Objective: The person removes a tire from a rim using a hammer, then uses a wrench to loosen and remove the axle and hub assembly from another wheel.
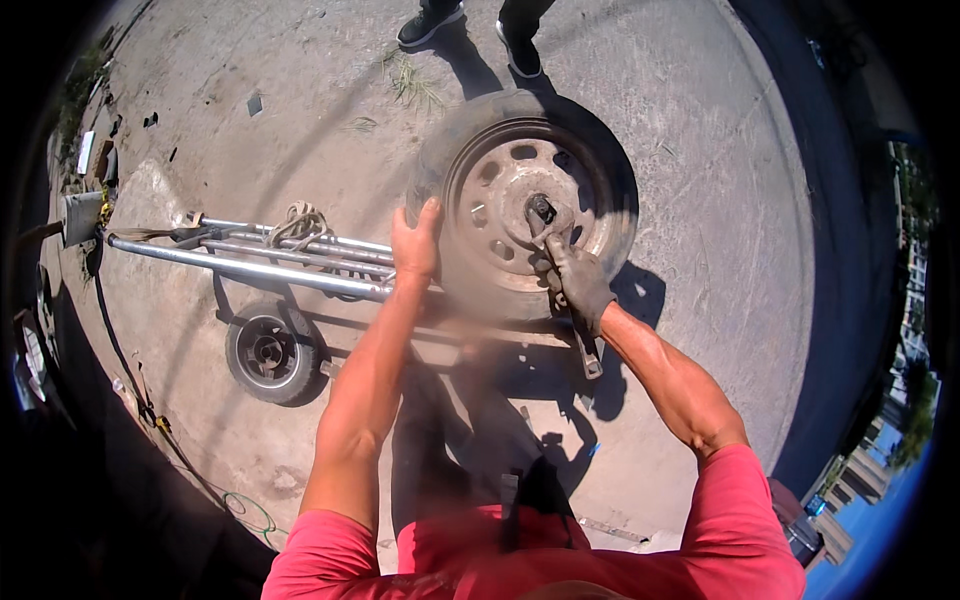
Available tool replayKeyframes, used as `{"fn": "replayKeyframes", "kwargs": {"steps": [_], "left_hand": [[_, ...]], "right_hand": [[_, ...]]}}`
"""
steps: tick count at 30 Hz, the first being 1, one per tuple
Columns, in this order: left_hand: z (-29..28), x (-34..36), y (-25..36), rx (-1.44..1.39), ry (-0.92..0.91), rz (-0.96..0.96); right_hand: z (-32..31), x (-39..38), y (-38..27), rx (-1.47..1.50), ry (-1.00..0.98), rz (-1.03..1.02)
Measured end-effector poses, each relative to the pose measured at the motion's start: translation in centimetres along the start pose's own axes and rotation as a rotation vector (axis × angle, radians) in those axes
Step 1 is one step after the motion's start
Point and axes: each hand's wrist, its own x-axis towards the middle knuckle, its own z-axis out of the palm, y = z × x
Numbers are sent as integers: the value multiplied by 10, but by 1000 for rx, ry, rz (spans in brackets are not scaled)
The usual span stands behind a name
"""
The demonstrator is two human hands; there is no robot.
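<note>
A car wheel (500,225) with a worn black tyre and a dusty, rusty steel rim lies in front of me, its hub face up toward me. My bare left hand (417,240) grips the tyre's left edge. On my right hand (580,278) is a dark glove, and its fingers close round a long metal wrench (588,352). The wrench's upper end lies at the dark centre of the hub (540,208), while its handle points down past the tyre's lower edge. The exact contact at the hub is partly hidden by the tool.
A hand cart's metal tube frame (250,265) stretches left from the wheel, with a rope (300,225) bundled on it. Below it is a smaller wheel (270,353). Another person's shoes (518,48) stand beyond the tyre. A thin green cord (250,515) lies at lower left.
</note>
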Motion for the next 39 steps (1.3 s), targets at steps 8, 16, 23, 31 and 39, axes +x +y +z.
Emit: {"fn": "replayKeyframes", "kwargs": {"steps": [8, 16, 23, 31, 39], "left_hand": [[-4, 6, 0, -47, -73, 4], [-4, 5, -1, -96, -91, 27], [-1, 9, -6, -218, -120, -16], [-3, 7, 0, -375, -177, -103], [-6, -1, 6, -352, -142, -99]], "right_hand": [[15, -11, 11, 201, 13, 29], [41, -20, -2, 272, 52, 96], [-39, 17, -28, -446, -120, -132], [-36, 15, -22, -373, -188, 65], [-31, 2, -23, -239, -228, 163]]}}
